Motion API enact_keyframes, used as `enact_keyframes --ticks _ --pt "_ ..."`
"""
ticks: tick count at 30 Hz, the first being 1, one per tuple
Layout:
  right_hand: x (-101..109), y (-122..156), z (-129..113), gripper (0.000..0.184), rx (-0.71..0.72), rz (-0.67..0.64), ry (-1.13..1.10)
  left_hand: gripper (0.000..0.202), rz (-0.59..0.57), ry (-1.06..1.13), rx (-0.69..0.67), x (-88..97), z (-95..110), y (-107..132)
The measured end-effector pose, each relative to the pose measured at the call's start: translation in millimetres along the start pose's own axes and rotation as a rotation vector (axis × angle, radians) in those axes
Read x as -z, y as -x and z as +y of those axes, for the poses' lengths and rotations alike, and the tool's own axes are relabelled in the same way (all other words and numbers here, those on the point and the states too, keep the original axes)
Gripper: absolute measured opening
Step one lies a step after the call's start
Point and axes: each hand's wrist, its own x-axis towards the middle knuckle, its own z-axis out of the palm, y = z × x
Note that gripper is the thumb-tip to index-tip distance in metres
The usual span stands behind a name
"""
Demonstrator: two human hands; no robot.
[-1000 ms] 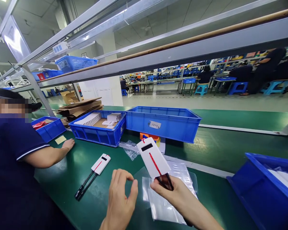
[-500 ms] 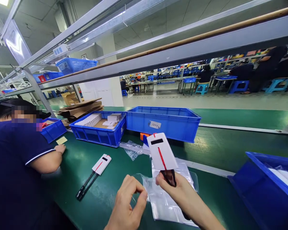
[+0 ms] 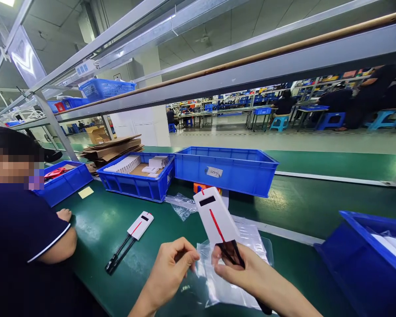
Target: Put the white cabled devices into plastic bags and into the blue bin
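Observation:
My right hand (image 3: 247,268) is closed around the black cables of a flat white device (image 3: 217,215), which has a dark window and a red stripe and tilts upward above the fingers. My left hand (image 3: 170,270) is closed, its thumb and forefinger pinching the edge of a clear plastic bag (image 3: 203,268). Part of the film is hard to make out. More clear plastic bags (image 3: 231,290) lie flat beneath my right hand. A second white device (image 3: 140,225) with two black cables rests on the green bench to the left.
Blue bins stand along the back: one with white parts (image 3: 135,182), another with a label (image 3: 226,171). A blue bin (image 3: 366,246) is at the right. A co-worker's arm (image 3: 56,246) rests on the bench at left, near a yellow note (image 3: 86,192). A shelf rail (image 3: 198,83) crosses above.
The white device in my right hand has shifted slightly left and down. My left hand has drawn its thumb and forefinger together. The co-worker's hand has moved left, away from the yellow note.

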Motion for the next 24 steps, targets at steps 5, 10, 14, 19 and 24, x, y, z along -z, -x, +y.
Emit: enact_keyframes --ticks 5,10,14,19,24 --pt "-6.6 1.5 -1.0 0.015 0.024 -0.162 -0.036 0.031 -0.088 -0.226 -0.229 -3.9 6.7 2.9" --pt "-3.1 3.8 1.2 0.016 -0.057 -0.242 -0.028 0.04 -0.062 -0.378 -0.286 9.1 -0.3 1.0" --pt "1.7 3.2 8.1 0.017 -0.068 -0.25 -0.034 0.048 -0.084 -0.403 -0.225 16.2 -0.6 2.9" --pt "2.8 -0.7 12.3 0.029 0.047 -0.202 -0.05 0.05 -0.227 -0.293 -0.162 6.1 -1.3 6.7" --pt "4.2 -3.6 14.4 0.034 0.09 -0.013 0.06 0.043 -0.193 -0.021 0.001 -1.6 -10.2 7.0"
